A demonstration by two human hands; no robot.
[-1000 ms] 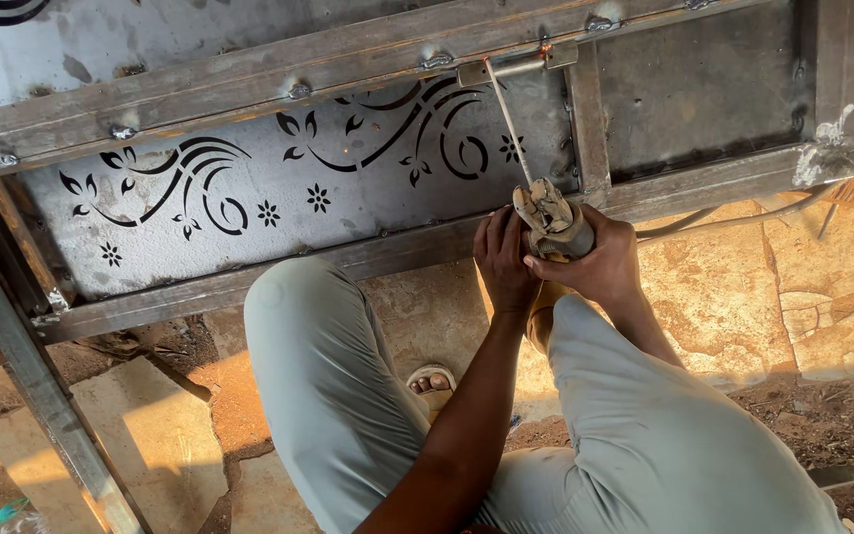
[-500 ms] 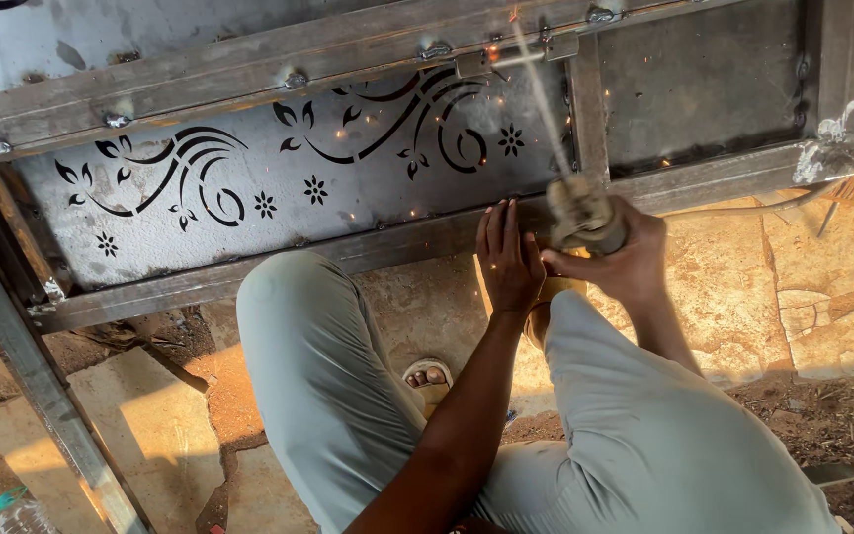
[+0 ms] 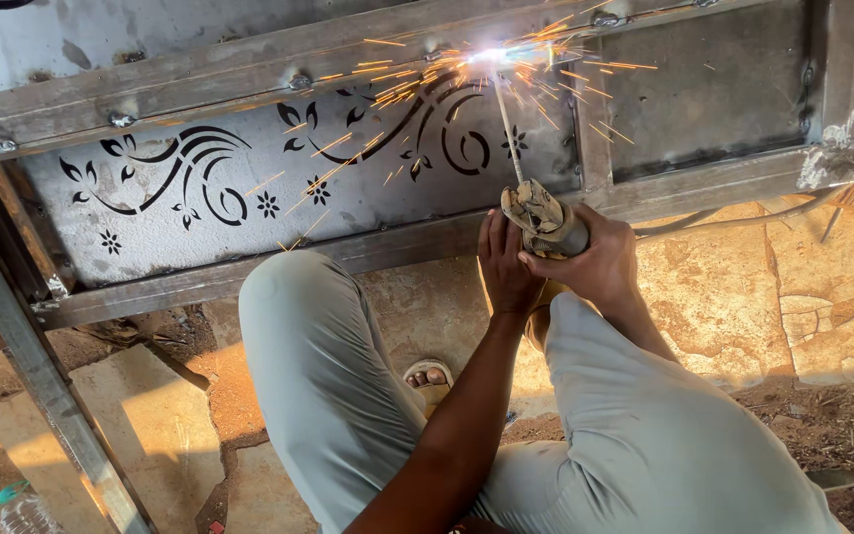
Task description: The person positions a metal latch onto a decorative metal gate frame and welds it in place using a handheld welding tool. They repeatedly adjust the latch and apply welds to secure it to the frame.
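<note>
- The electrode holder (image 3: 544,220) is gripped by the right hand (image 3: 590,265), fingers curled tight around its handle; the left hand (image 3: 506,267) is laid against the same handle from the left, fingers pressed together and pointing upward along it.
- A thin welding rod (image 3: 508,133) is carried up from the holder; its tip is met by a bright arc (image 3: 491,56) at the upper steel bar (image 3: 200,84) of the metal gate frame (image 3: 704,183); orange sparks are thrown left and right of that spot.
- Below the bar, a sheet panel (image 3: 279,188) cut with curling leaf and flower shapes is seen; it is bounded underneath by a lower bar running just above the hands; a plain panel (image 3: 704,89) is framed to the right by an upright.
- Open room is left between the lower bar and the bent knees in pale trousers (image 3: 328,366); a sandalled foot (image 3: 429,379) is seen between the legs on the stone paving (image 3: 743,297).
- At the left, a slanted steel leg (image 3: 32,366) is crossed in front of the ground; room there is narrow.
- One container is visible: a plastic bottle (image 3: 20,509) at the lower left edge; its contents cannot be told.
- A cable (image 3: 743,220) is trailed along the paving to the right of the hands.
</note>
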